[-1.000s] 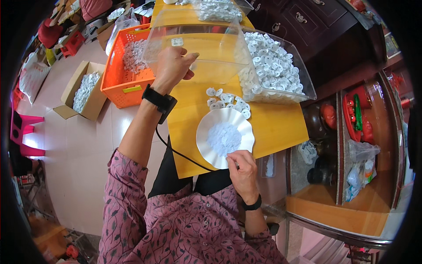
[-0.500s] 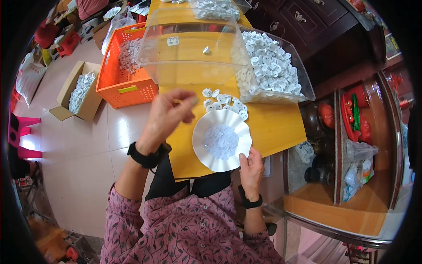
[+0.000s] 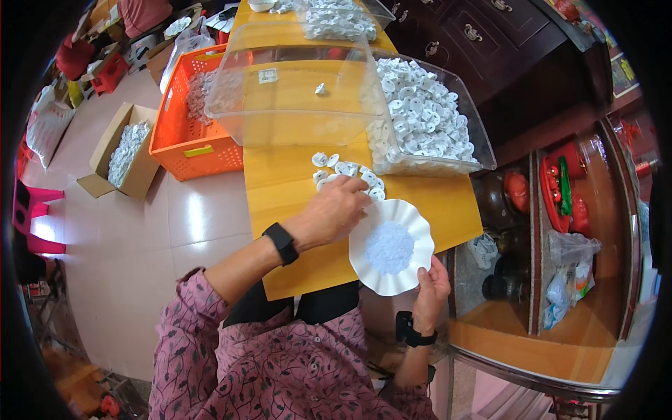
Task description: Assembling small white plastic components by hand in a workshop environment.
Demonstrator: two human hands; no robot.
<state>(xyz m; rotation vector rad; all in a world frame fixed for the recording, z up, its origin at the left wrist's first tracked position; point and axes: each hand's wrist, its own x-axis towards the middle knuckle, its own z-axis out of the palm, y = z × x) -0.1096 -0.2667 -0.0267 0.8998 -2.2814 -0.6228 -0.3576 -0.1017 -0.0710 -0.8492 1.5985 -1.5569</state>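
My right hand (image 3: 432,288) grips the lower right rim of a white wavy-edged plate (image 3: 420,227), thumb on top. A heap of tiny pale bluish-white pieces (image 3: 388,248) lies in the plate's middle. The plate is over the table's near right part. My left hand (image 3: 334,213) is at the near edge of a small pile of white round plastic parts (image 3: 346,168), close to the plate's left rim. Its fingers are curled together, and the fingertips are partly hidden, so what they hold does not show.
A clear bin (image 3: 483,150) full of similar white parts stands right on the yellow table (image 3: 301,269). Beside it is a clear empty-looking bin or lid (image 3: 294,129) with one part in view. An orange crate (image 3: 217,157) and a carton (image 3: 143,178) stand left; shelves (image 3: 532,343) are right.
My left hand has moved right, from the table's left edge to the small pile. The plate in my right hand has shifted right and slightly nearer me.
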